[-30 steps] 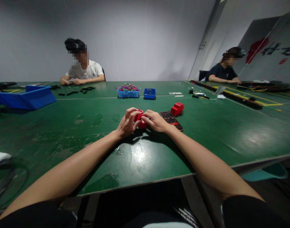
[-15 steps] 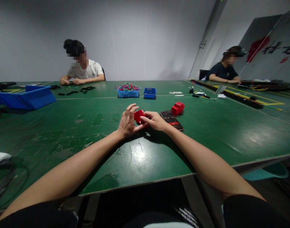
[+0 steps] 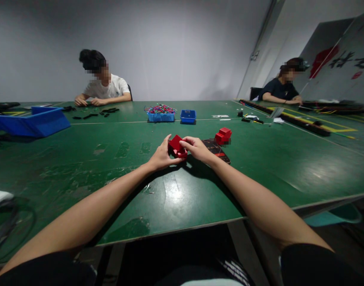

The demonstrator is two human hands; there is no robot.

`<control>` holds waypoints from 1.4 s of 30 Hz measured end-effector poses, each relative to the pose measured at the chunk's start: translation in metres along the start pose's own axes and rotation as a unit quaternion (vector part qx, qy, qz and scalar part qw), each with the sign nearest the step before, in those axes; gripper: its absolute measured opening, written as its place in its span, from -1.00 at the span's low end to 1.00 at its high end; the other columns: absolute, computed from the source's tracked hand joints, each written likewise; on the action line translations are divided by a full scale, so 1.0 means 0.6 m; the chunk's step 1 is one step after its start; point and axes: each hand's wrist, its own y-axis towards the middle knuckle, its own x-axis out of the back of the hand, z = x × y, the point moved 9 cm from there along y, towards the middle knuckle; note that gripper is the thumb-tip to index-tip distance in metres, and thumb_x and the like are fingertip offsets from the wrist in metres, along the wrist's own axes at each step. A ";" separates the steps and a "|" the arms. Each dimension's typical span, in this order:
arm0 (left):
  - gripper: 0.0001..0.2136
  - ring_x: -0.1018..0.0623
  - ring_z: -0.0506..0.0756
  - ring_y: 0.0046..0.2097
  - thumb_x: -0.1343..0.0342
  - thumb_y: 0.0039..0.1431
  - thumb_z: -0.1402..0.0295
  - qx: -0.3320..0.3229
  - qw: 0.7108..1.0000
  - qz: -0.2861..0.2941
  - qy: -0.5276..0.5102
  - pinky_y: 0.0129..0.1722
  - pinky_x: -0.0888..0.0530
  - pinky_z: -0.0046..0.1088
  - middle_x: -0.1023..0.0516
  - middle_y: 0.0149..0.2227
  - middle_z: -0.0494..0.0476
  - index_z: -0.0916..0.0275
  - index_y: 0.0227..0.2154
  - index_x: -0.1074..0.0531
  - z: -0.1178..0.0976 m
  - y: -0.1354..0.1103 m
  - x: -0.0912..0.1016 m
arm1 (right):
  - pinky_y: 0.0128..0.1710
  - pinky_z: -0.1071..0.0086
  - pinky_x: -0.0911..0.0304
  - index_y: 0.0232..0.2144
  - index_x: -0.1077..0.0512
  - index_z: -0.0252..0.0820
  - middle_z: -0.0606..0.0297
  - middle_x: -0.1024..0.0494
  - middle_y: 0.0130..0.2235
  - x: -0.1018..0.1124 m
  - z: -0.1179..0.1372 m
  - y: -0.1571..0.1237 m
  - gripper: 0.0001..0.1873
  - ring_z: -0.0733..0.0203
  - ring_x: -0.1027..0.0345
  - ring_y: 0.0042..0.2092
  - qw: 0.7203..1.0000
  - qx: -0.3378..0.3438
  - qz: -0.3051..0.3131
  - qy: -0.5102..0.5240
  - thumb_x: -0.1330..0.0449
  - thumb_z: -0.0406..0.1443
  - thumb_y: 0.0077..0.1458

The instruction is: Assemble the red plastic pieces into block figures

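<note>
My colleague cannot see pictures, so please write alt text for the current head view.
A left hand and a right hand hold red parts over a green table, beside a phone and another red part. Beyond are two small blue bins, one heaped with colourful pieces, and two people.

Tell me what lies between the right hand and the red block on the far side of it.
In the head view, a phone lies between the right hand and that red block.

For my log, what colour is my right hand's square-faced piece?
The piece is red: head view.
</note>
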 end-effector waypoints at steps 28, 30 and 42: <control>-0.22 -0.39 0.27 0.13 -0.31 -0.16 0.17 -0.074 0.995 -0.054 0.050 0.18 -0.32 -0.12 -0.33 0.09 0.32 0.27 0.14 -0.13 -0.011 0.002 0.012 | -0.65 0.51 -0.05 -0.33 -0.35 -0.16 0.46 -0.45 -0.52 0.035 0.011 0.008 -0.56 0.42 -0.25 -0.63 0.987 -0.009 -0.077 0.141 -0.30 0.02 -0.10; -0.21 -0.39 0.27 0.13 -0.31 -0.16 0.17 -0.075 0.995 -0.052 0.050 0.18 -0.33 -0.12 -0.33 0.09 0.33 0.28 0.14 -0.13 -0.011 0.002 0.011 | -0.62 0.50 -0.10 -0.32 -0.35 -0.16 0.44 -0.49 -0.49 0.033 0.005 0.009 -0.63 0.37 -0.34 -0.59 0.985 -0.022 -0.075 0.157 -0.29 -0.05 -0.10; -0.20 -0.37 0.26 0.15 -0.32 -0.16 0.18 -0.069 0.996 -0.038 0.035 0.18 -0.33 -0.13 -0.32 0.12 0.33 0.28 0.16 -0.12 -0.008 0.002 0.006 | -0.48 0.46 -0.17 -0.40 -0.34 -0.18 0.41 -0.52 -0.47 0.044 0.014 0.009 -0.80 0.34 -0.38 -0.50 0.982 0.038 -0.110 0.146 -0.22 -0.24 -0.12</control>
